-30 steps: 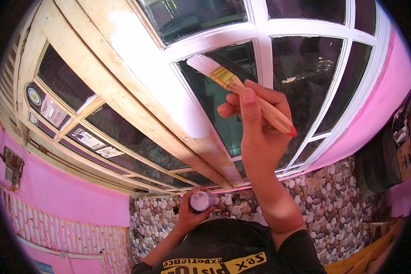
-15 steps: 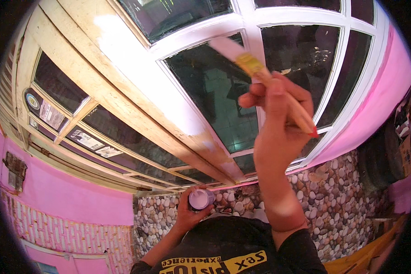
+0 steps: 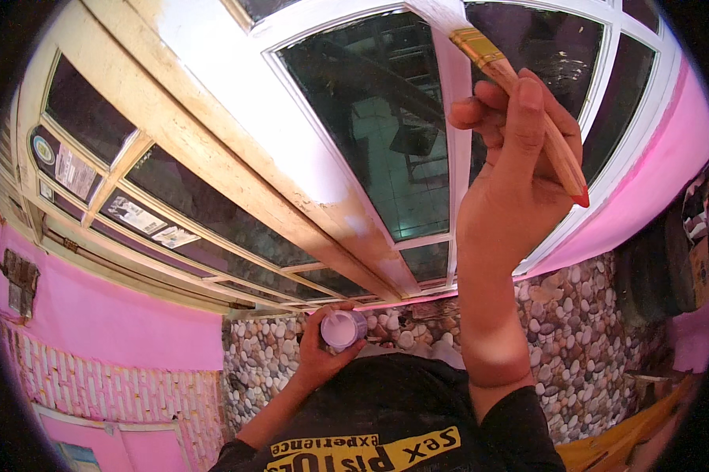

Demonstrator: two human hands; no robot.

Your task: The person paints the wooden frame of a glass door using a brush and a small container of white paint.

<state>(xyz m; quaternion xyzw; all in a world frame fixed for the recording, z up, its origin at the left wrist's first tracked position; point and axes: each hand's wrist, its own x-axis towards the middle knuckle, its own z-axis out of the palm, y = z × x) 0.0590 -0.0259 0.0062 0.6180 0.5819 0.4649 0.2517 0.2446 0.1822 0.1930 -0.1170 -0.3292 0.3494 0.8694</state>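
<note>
Raised in front of the window, my right hand (image 3: 520, 145) grips a paintbrush (image 3: 518, 90) by its wooden handle, which ends in a red tip. The pale bristles point up and left, against or close to the white window frame (image 3: 347, 20); whether they touch it I cannot tell. Low by my body, my left hand (image 3: 327, 354) is wrapped round a small cup of white paint (image 3: 339, 329). White coats the upper part of the wide post, while its lower end shows patchy bare wood (image 3: 362, 224). Dark glass (image 3: 378, 134) fills the frame's panes.
Left of the post stands a yellowish wooden frame (image 3: 126, 169) with dark panes and stickers. Pink wall (image 3: 134, 315) lies at the left, more at the right. Pebble-patterned covering (image 3: 575, 330) spreads below. Dark tyre-like objects (image 3: 655, 259) stand at the far right.
My right hand and the brush have moved right and up, from in front of the glass to the upper frame. My left hand still holds the paint cup low down.
</note>
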